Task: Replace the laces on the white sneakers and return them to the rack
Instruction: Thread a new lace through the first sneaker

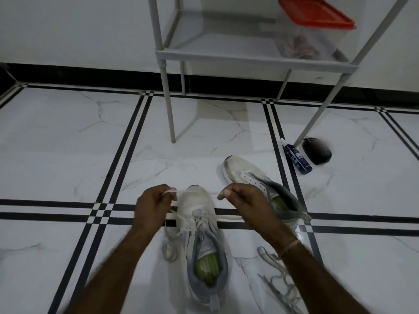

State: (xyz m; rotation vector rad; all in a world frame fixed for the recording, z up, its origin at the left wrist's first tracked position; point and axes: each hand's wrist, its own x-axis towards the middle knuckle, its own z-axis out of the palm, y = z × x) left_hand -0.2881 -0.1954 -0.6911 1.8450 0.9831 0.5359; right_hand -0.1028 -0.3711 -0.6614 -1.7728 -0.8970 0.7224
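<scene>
Left grip (154, 207) and right grip (247, 200) pinch lace (181, 191).

White sneakers, two: the nearer sneaker (204, 205) and the farther sneaker (240, 171); green insoles (207, 266), two, one inside each. Hands, two: left hand (150, 206) and right hand (247, 200); wristband (290, 245), one; threaded lace (179, 191), one; tangle of loose grey lace (278, 275), one, its strands too knotted to count. Rack (249, 57), one; clear container (313, 30) with red lid, one; blue bottle (297, 158), one; dark rounded object (317, 150), one.
</scene>
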